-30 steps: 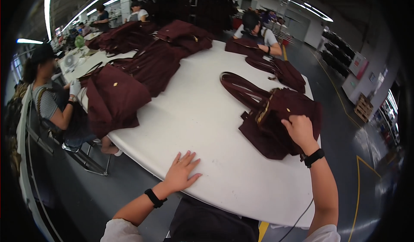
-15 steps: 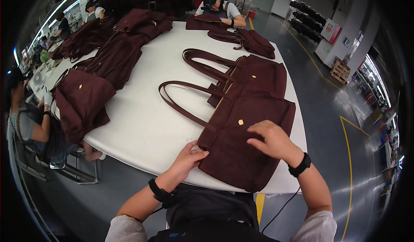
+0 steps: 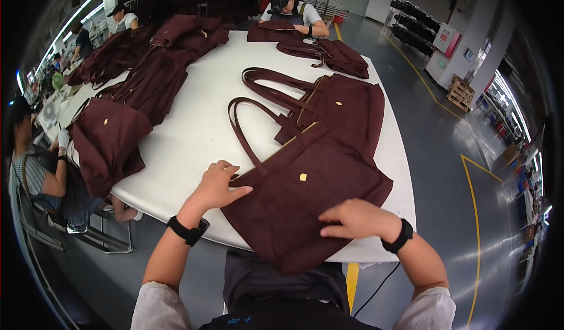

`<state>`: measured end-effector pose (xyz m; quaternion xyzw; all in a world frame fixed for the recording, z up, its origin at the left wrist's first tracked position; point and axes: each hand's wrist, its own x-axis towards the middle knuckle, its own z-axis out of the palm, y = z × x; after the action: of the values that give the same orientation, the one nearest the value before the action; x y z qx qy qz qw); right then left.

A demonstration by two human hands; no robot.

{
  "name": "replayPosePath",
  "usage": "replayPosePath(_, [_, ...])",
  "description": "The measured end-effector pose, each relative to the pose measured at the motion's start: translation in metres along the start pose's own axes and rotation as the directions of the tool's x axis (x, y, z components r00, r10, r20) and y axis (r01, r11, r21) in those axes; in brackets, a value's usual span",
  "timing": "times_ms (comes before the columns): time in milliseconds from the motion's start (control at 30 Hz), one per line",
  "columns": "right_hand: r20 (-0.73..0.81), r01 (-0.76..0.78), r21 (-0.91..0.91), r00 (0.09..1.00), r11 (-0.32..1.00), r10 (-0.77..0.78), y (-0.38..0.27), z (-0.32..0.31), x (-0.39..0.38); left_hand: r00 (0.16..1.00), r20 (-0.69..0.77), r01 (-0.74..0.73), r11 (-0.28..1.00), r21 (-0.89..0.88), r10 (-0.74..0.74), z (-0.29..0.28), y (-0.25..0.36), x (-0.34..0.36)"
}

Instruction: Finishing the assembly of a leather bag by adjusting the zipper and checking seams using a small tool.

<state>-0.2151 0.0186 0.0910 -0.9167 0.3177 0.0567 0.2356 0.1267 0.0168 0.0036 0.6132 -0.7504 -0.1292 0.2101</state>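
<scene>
A dark maroon tote bag [image 3: 294,206] lies flat on the white table, turned at a slant, its bottom corner hanging over the near edge. A small gold emblem marks its front, and one strap loops away to the far left. My left hand [image 3: 218,186] grips the bag's upper left corner, thumb on the front panel. Over the lower right of the panel, my right hand [image 3: 355,219] is open, thumb apart from the bent fingers; whether it presses the cloth I cannot tell. A second maroon tote [image 3: 349,109] lies just beyond, partly covered by the first.
More maroon bags are heaped on the left of the table [image 3: 202,95], with a folded one [image 3: 343,58] at the far right. One person [image 3: 294,12] handles a bag at the far end; another [image 3: 44,171] sits at the left. A wooden pallet [image 3: 460,93] stands across the aisle.
The near tote has turned and slid left and toward me, its strap swinging with it. My left hand has moved left and up with the corner; my right hand has moved down and left.
</scene>
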Motion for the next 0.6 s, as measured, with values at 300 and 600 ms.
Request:
replayPosePath(300, [-0.302,0.008,0.353,0.947,0.935,0.106,0.020,-0.026,0.055,0.930,0.119,0.361,0.797,-0.484,-0.348,0.043,0.001,0.033])
replayPosePath(600, [-0.471,0.214,0.109,0.871,0.971,-0.139,-0.035,-0.042,0.007,0.770,-0.513,-0.433,0.901,0.017,0.380,-0.006,0.095,0.024])
